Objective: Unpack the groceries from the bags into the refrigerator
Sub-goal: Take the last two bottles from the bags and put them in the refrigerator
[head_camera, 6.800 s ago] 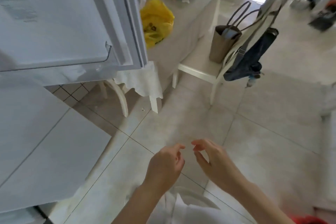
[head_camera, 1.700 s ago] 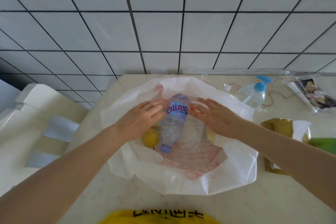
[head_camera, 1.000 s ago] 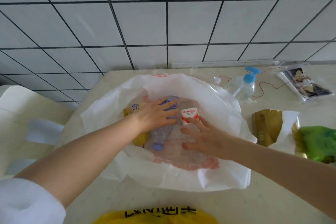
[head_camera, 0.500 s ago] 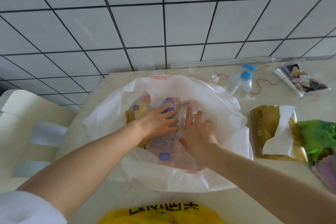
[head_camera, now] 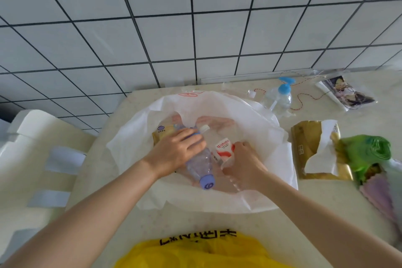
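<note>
Groceries are not yet out of the white bag (head_camera: 261, 198): your left hand (head_camera: 176, 150) grips the water bottle (head_camera: 199, 163), your right hand (head_camera: 243, 165) grips the white bottle (head_camera: 224, 148).

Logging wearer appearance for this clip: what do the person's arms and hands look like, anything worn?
Both forearms are bare, with no sleeves in view. The left hand and right hand wear no gloves; no rings, watch or bracelets show.

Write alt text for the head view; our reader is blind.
Two hands reach into an open white plastic bag on a counter: the left hand grips a clear water bottle, the right hand a small red-and-white bottle.
</note>
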Available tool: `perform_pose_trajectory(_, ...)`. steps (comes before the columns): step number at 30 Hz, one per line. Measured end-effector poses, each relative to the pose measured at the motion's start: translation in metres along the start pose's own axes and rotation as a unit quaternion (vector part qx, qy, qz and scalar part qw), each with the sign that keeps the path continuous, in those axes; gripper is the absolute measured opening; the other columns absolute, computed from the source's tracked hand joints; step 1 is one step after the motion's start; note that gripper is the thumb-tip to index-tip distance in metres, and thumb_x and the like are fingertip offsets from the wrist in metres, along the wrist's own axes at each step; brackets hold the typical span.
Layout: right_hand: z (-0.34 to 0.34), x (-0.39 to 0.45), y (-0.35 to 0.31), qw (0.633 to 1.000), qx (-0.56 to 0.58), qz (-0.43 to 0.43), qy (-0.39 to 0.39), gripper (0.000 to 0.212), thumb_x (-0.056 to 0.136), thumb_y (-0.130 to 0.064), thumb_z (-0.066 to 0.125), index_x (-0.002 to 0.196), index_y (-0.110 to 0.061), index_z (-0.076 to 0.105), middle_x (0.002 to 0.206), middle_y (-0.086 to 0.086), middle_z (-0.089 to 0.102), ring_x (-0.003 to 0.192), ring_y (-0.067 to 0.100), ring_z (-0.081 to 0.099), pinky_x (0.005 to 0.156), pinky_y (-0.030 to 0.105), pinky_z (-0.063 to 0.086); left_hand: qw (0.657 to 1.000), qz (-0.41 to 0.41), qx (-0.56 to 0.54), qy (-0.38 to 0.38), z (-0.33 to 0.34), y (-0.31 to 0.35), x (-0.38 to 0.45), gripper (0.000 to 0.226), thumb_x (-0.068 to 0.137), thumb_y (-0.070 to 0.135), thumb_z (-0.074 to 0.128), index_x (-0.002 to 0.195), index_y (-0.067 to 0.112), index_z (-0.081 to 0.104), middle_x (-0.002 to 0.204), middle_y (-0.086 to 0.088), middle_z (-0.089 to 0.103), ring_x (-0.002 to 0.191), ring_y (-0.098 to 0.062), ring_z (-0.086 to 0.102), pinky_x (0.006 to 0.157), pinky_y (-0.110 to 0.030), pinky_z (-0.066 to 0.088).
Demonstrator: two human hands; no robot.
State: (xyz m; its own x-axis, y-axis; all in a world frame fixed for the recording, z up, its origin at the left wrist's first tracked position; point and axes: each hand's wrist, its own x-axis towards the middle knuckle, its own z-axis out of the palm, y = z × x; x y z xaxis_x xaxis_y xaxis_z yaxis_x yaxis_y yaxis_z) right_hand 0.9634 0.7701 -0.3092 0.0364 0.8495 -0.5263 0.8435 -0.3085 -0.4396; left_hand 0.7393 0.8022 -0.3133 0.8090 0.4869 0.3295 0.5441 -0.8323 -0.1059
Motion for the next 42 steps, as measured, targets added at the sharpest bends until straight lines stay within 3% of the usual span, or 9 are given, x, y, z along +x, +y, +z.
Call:
perform_pose_trajectory(8, -0.027, -0.077, -0.01, 0.959, 0.16, -0.149, 0.179, 0.068, 0.06, -0.016, 0.088, 0.114, -0.016, 0.048, 0.106, -0.003, 0.046, 0.09, 0.012, 0.048, 0.068, 0.006, 0.037, 0.969, -0.202, -0.117, 0.08, -0.074, 0.036, -0.009, 0.045, 0.079, 0.027, 0.074, 0.117, 0.005, 0.062, 0.12, -0.008, 0.064, 0.112, -0.024, 0.059, 0.09, -0.034, 0.051)
perform_pose_trajectory(16, -0.061, -0.198, -0.035, 0.893, 0.228, -0.224, 0.317, 0.075, 0.058, -0.025, 0.089, 0.119, -0.022, 0.046, 0.107, -0.008, 0.051, 0.091, -0.01, 0.049, 0.076, 0.002, 0.039, 0.833, -0.418, -0.247, 0.264, -0.186, 0.098, -0.011, 0.056, 0.063, 0.025, 0.087, 0.109, 0.026, 0.055, 0.101, 0.001, 0.063, 0.088, -0.018, 0.062, 0.074, -0.03, 0.053)
perform_pose_trajectory(20, -0.051, -0.262, -0.034, 0.874, 0.311, -0.222, 0.3, 0.072, 0.056, -0.035, 0.085, 0.117, -0.028, 0.046, 0.109, -0.008, 0.058, 0.097, 0.007, 0.057, 0.085, 0.03, 0.053, 0.767, -0.446, -0.339, 0.315, -0.229, 0.143, -0.027, 0.058, 0.057, 0.044, 0.084, 0.102, 0.015, 0.062, 0.09, 0.001, 0.067, 0.082, -0.017, 0.065, 0.074, -0.036, 0.056)
perform_pose_trajectory(23, -0.034, -0.305, -0.028, 0.861, 0.356, -0.21, 0.297, 0.07, 0.057, -0.032, 0.088, 0.116, -0.027, 0.051, 0.107, -0.006, 0.064, 0.098, 0.017, 0.062, 0.084, 0.043, 0.055, 0.754, -0.419, -0.384, 0.33, -0.254, 0.18, -0.043, 0.044, 0.055, 0.036, 0.082, 0.094, 0.03, 0.062, 0.084, 0.012, 0.069, 0.079, -0.009, 0.067, 0.071, -0.025, 0.055)
perform_pose_trajectory(25, -0.02, -0.332, -0.023, 0.855, 0.369, -0.198, 0.305, 0.071, 0.054, -0.038, 0.087, 0.114, -0.029, 0.052, 0.104, -0.008, 0.065, 0.098, 0.017, 0.063, 0.083, 0.044, 0.056, 0.746, -0.402, -0.418, 0.327, -0.264, 0.206, -0.057, 0.043, 0.055, 0.027, 0.082, 0.092, 0.03, 0.061, 0.085, 0.019, 0.069, 0.079, -0.002, 0.067, 0.07, -0.014, 0.052)
perform_pose_trajectory(28, 0.003, -0.368, -0.015, 0.851, 0.379, -0.179, 0.317, 0.071, 0.055, -0.03, 0.09, 0.115, -0.027, 0.053, 0.103, -0.008, 0.065, 0.096, 0.016, 0.064, 0.08, 0.042, 0.057, 0.717, -0.394, -0.482, 0.312, -0.267, 0.236, -0.081, 0.045, 0.056, 0.028, 0.081, 0.097, 0.024, 0.064, 0.092, 0.007, 0.072, 0.087, -0.012, 0.07, 0.075, -0.026, 0.057)
perform_pose_trajectory(34, 0.045, -0.425, 0.017, 0.843, 0.408, -0.161, 0.312, 0.061, 0.05, -0.038, 0.081, 0.106, -0.037, 0.055, 0.098, -0.006, 0.068, 0.094, 0.02, 0.065, 0.076, 0.045, 0.057, 0.601, -0.416, -0.607, 0.313, -0.266, 0.297, -0.121, 0.052, 0.054, 0.024, 0.08, 0.104, 0.032, 0.066, 0.1, 0.008, 0.073, 0.097, -0.012, 0.069, 0.077, -0.03, 0.056)
perform_pose_trajectory(38, 0.059, -0.461, 0.034, 0.821, 0.489, -0.158, 0.25, 0.056, 0.056, -0.018, 0.087, 0.104, -0.029, 0.059, 0.098, -0.003, 0.071, 0.092, 0.018, 0.068, 0.07, 0.04, 0.058, 0.512, -0.415, -0.682, 0.316, -0.269, 0.333, -0.147, 0.057, 0.059, 0.023, 0.074, 0.115, 0.021, 0.064, 0.109, -0.004, 0.072, 0.105, -0.025, 0.067, 0.088, -0.046, 0.053)
perform_pose_trajectory(42, 0.071, -0.491, 0.05, 0.776, 0.597, -0.169, 0.119, 0.07, 0.054, -0.034, 0.089, 0.115, -0.014, 0.061, 0.107, 0.013, 0.07, 0.092, 0.031, 0.066, 0.076, 0.051, 0.053, 0.434, -0.443, -0.722, 0.308, -0.277, 0.374, -0.164, 0.036, 0.057, 0.028, 0.068, 0.09, 0.018, 0.074, 0.088, -0.002, 0.074, 0.081, -0.018, 0.071, 0.069, -0.031, 0.057)
